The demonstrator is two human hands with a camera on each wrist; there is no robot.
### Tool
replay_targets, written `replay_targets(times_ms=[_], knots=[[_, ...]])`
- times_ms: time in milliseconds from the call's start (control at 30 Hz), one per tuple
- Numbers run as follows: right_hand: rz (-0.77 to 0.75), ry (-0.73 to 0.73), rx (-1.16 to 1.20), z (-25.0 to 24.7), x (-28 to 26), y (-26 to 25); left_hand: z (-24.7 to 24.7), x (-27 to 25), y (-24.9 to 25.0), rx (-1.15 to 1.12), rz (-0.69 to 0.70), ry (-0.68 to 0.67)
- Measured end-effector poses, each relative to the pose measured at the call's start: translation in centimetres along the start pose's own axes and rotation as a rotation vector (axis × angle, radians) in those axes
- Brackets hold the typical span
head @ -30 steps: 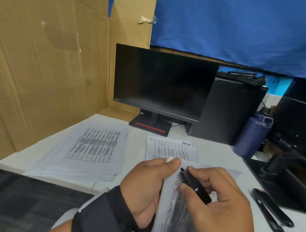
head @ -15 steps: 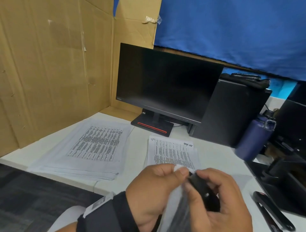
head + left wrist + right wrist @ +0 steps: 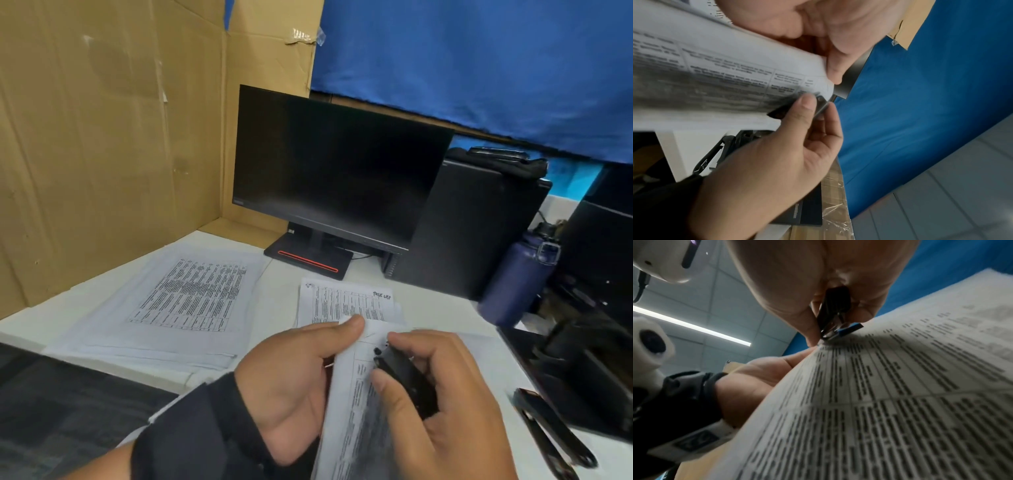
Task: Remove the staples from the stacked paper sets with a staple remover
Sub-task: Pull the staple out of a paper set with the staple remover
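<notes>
My left hand point(image 3: 301, 377) pinches the top corner of a printed paper set point(image 3: 356, 411), lifted off the desk and bent toward me. My right hand point(image 3: 442, 404) grips a black staple remover point(image 3: 404, 380), its metal tip at that same corner beside my left thumb. In the right wrist view the staple remover point(image 3: 835, 313) meets the paper set point(image 3: 890, 402) at its corner. The left wrist view shows the paper set point(image 3: 725, 78) held between both hands. A second paper set point(image 3: 346, 303) lies flat behind my hands, and a wider paper stack point(image 3: 178, 301) lies at the left.
A dark monitor point(image 3: 335, 168) stands at the back of the white desk point(image 3: 435, 311), a black computer case point(image 3: 472, 226) and a blue bottle point(image 3: 517, 277) to its right. A black stapler-like tool point(image 3: 551, 431) lies near the right edge. Cardboard walls point(image 3: 102, 137) close the left side.
The staple remover's tip has shifted slightly along the pinched corner, and the held paper set has tilted, showing its printed face again. The head view drifted a little.
</notes>
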State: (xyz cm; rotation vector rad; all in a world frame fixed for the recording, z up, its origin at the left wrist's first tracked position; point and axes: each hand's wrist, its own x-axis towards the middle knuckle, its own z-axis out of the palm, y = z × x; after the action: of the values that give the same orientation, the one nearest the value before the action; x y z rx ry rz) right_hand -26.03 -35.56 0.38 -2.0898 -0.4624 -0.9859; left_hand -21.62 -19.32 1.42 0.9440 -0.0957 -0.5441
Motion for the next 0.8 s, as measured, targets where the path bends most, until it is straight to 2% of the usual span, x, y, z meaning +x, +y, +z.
replay_targets(times_ms=[200,367,533,800], knots=[[-0.024,0.046,-0.007,1.0,-0.5,0.2,0.3,-0.5,-0.2,0.032,0.035,0.031],[-0.047,0.09,-0.043,1.4,-0.8,0.1,0.5,-0.3,-0.8,0.068,0.143,0.074],[-0.045,0.193,-0.053,2.4,-1.2,-0.6,0.8,-0.4,-1.1,0.132,0.204,0.084],[-0.006,0.273,-0.088,4.0,-2.1,0.5,-0.1,0.7,-2.3,0.256,0.274,0.132]])
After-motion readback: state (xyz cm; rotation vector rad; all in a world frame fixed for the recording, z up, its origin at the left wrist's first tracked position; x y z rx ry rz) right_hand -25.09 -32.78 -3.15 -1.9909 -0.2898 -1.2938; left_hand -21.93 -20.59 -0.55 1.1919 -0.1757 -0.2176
